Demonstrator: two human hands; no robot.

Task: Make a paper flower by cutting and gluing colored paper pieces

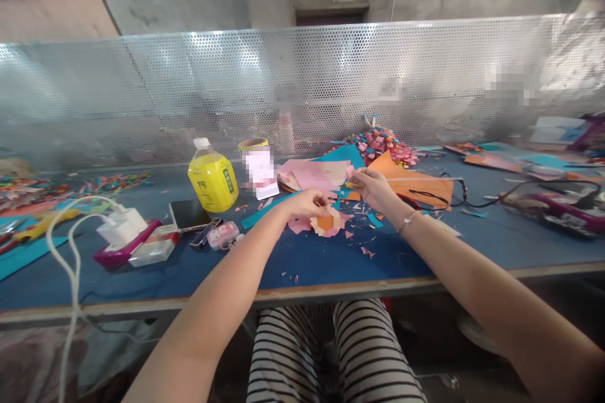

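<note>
Both my hands are stretched out over the blue table. My left hand has its fingers closed on a small blue paper piece. My right hand pinches the other side of the same piece from the right. Directly under the hands lies a pile of pink and orange paper cut-outs. Small pink scraps are scattered around it. A large orange sheet lies just right of my right hand, and pink sheets lie behind the hands.
A yellow drink bottle, a phone and a tape roll stand at the left. White charger and cable, a purple tool, black cables on the right, a heap of coloured paper curls, perforated metal screen behind.
</note>
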